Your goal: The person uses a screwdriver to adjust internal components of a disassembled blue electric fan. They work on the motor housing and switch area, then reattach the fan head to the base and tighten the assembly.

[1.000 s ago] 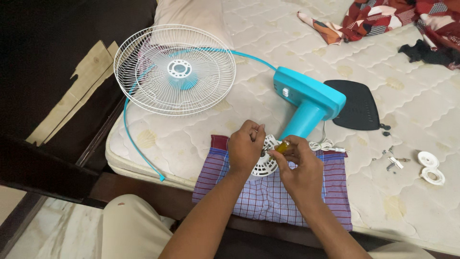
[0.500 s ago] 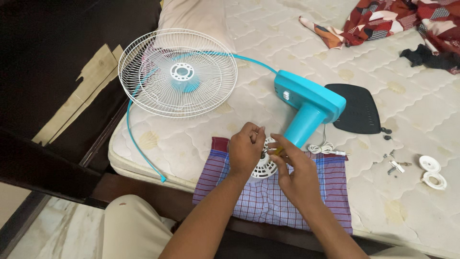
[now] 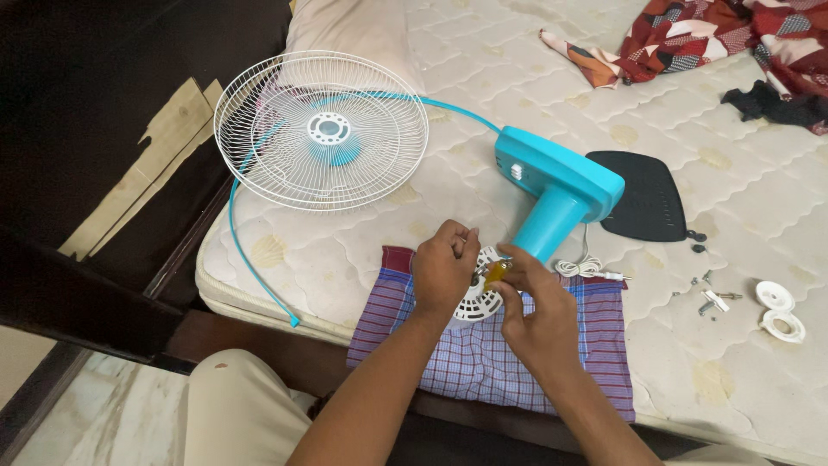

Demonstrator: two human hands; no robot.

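Compared with the view a second ago, both hands sit slightly lower and closer together over the white fan motor housing (image 3: pixel 479 298), and the camera has drifted a little; the parts on the bed lie as they did. Motor housing: a round, vented white piece resting on the purple checked cloth (image 3: pixel 483 362) at the near edge of the mattress (image 3: pixel 362 250), just in front of the turquoise fan body (image 3: pixel 556 194). Left hand (image 3: pixel 444 267): curled over the housing's left side, fingers closed around its rim, steadying it. Right hand (image 3: pixel 535 311): pinched shut on a small yellow-handled tool (image 3: pixel 496 274), probably a screwdriver, whose tip is hidden between the hands. Beyond: white wire fan guard (image 3: pixel 321 129) with a loose turquoise rim band (image 3: pixel 250 259) trailing off the bed edge; black base plate (image 3: pixel 647 194); coiled white cord (image 3: pixel 582 267); loose screws (image 3: pixel 711 298) and two white ring caps (image 3: pixel 776 311) to the right; patterned red cloth (image 3: pixel 707 34) at the far corner. Risk, as judged: the soft mattress gives under pressure, so the tool could slip off its seat and nick the left fingers; the small screws lie on bare quilting and could roll away if the bed is jolted.
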